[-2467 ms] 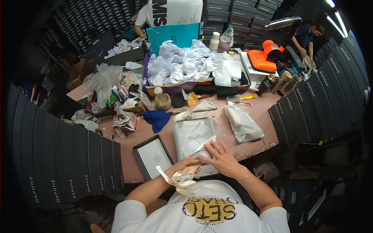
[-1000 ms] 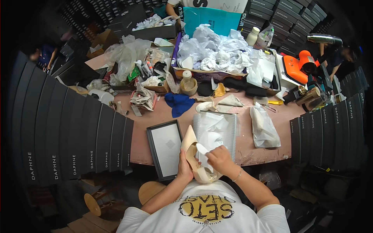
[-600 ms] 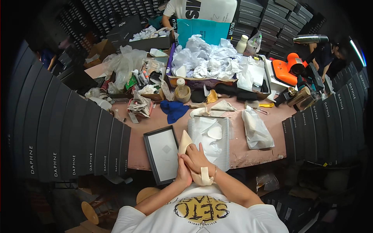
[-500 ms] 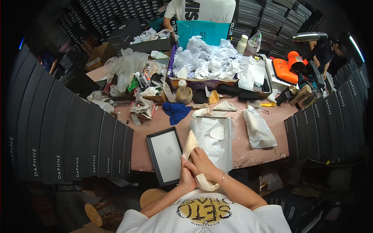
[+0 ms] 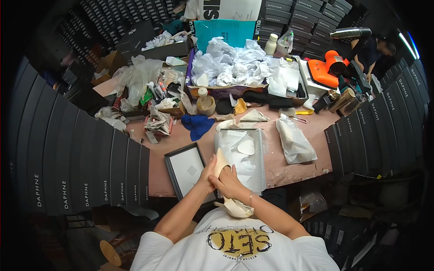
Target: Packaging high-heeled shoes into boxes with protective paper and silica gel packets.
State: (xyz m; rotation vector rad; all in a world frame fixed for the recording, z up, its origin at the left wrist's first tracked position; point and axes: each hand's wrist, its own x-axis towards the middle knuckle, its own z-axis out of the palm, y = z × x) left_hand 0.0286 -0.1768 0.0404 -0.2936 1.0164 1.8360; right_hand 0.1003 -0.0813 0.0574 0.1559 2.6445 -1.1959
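Note:
A cream pointed-toe shoe (image 5: 221, 158) is held between both hands just in front of me, its toe pointing away. My left hand (image 5: 208, 174) is closed along the shoe's left side, near the toe. At the shoe's opening is my right hand (image 5: 229, 182), its fingers bent at the inner edge; the fingertips are partly hidden. The back part of the shoe lies under my right wrist, close to my shirt. Just beyond the hands stands an open shoebox (image 5: 263, 158) lined with white paper. Left of it lies a dark tray-like lid (image 5: 173, 175) with a white inside.
A blue cloth (image 5: 198, 126) and a white-wrapped bundle (image 5: 294, 141) lie on the pink table (image 5: 280, 175). Farther back stand a carton of crumpled paper (image 5: 233, 67) and an orange device (image 5: 323, 72). Stacked dark boxes (image 5: 86, 158) wall both sides. Other people are partly visible behind.
My left hand has moved up along the shoe toward its toe. The shoe has turned, so its opening and back part show more. The whole view has shifted slightly.

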